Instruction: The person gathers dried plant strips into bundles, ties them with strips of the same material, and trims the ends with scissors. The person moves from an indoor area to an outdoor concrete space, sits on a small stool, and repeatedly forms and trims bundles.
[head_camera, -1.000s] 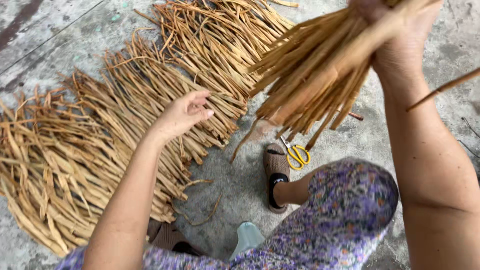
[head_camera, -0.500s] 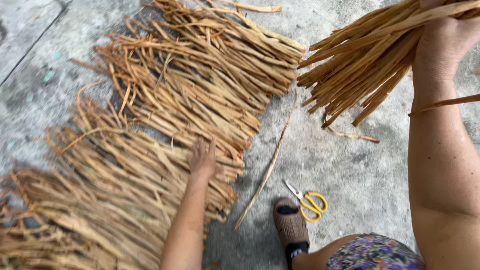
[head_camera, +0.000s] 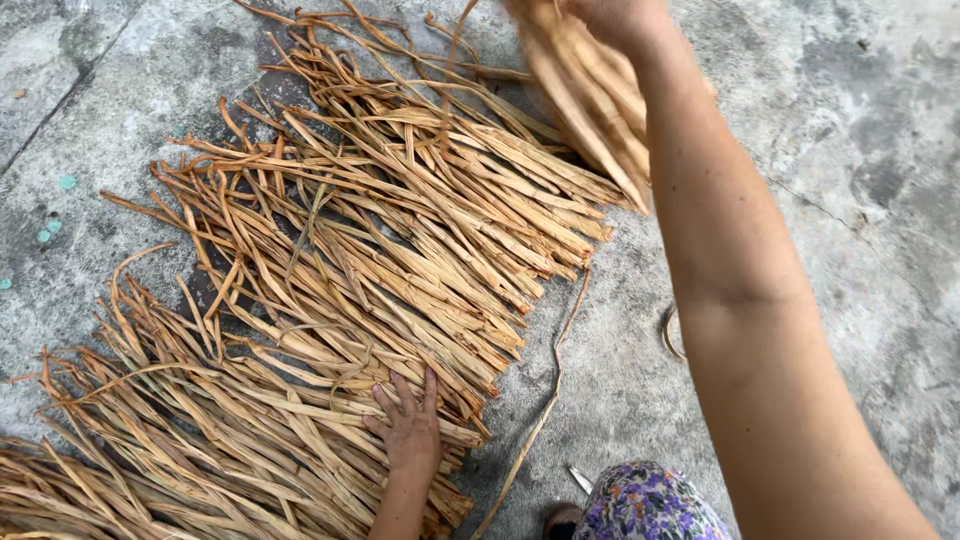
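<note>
Dry tan strips (head_camera: 380, 250) lie spread on the concrete floor (head_camera: 850, 120).
The left hand (head_camera: 410, 430) rests open and flat on the near strips; the right hand (head_camera: 620, 15), far right, grips a bundle (head_camera: 590, 100) hanging blurred above the far pile. The strips look light, brittle and springy, best pinched near their ends. Their long axes run from far left to near right.
</note>
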